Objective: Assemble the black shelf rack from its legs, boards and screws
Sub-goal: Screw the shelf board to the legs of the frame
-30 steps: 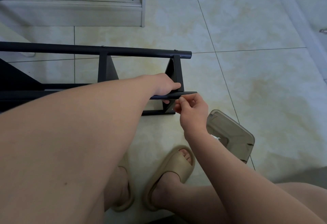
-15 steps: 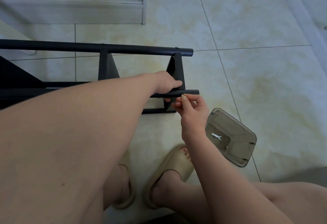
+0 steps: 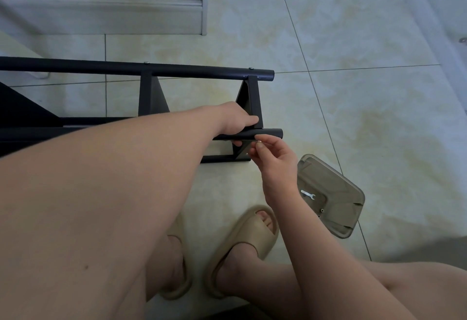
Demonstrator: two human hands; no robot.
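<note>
fingers (image 3: 249, 119) of left hand (image 3: 235, 124) curled round near leg tube (image 3: 271, 133) of black shelf rack (image 3: 151, 71) | right hand (image 3: 274, 159) thumb and forefinger pinching small screw (image 3: 258, 142) just under the tube's end | rack lying on tiled floor (image 3: 353, 117) | clear tray (image 3: 328, 175) holding small wrench (image 3: 307, 194), just beside right wrist

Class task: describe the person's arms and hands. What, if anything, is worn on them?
The left arm and right arm are bare, with no sleeves in view. The left hand and right hand wear no gloves; no watch, bracelet or ring shows.
</note>
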